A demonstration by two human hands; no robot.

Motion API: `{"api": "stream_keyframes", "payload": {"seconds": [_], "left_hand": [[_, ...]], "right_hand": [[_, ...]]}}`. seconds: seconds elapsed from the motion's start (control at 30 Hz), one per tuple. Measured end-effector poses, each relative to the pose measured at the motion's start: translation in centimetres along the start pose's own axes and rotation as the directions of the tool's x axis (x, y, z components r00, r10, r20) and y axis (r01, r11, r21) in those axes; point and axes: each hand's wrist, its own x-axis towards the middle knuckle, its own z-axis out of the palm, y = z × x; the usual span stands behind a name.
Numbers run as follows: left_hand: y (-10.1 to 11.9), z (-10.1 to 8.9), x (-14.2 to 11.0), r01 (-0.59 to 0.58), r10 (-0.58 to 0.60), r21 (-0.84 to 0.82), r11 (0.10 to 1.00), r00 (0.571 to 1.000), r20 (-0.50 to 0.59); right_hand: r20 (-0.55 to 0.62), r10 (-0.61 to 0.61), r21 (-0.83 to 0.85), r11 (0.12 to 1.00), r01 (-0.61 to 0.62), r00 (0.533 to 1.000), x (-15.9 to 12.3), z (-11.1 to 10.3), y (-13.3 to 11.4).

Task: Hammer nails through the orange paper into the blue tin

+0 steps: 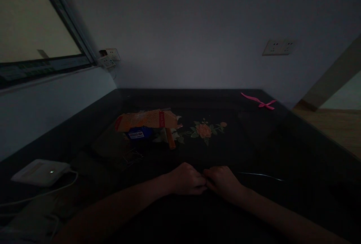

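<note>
Low over the near part of a dark, glossy table, my left hand [188, 179] and my right hand [222, 181] meet with fingers curled. Both are closed, their fingertips touching or nearly so. Whatever lies in the fingers, if anything, is hidden in the dim light. A thin, pale, wire-like strand [262, 175] stretches rightward from behind my right hand; whether it is held I cannot tell. Beyond my left hand lie an orange-brown stick-like piece [170, 138], a torn orange packet [143, 120] and a blue box with a white label [138, 134] partly under it.
On the left sits a white device [39, 172] with a small lit light and a white cable [66, 186]. Several thin pieces [134, 156] lie near the blue box. A pink ribbon [263, 104] rests at the far right. The table [254, 138] meets the wall behind.
</note>
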Motion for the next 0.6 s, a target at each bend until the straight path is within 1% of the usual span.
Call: {"api": "stream_keyframes", "payload": {"seconds": [0.17,0.4,0.6], "left_hand": [[-0.04,0.04,-0.06,0.004,-0.004,-0.005,1.000,1.000,0.025],[-0.10,-0.01,-0.12,-0.005,0.006,-0.015,1.000,1.000,0.009],[-0.15,-0.04,-0.05,0.023,-0.022,-0.034,0.999,0.999,0.029]], "right_hand": [[0.001,0.000,0.000,1.000,0.000,1.000,0.07,0.08,-0.03],[-0.004,-0.003,0.007,1.000,0.003,1.000,0.11,0.35,0.14],[-0.010,0.004,0.007,1.000,-0.004,1.000,0.04,0.50,0.14]]}}
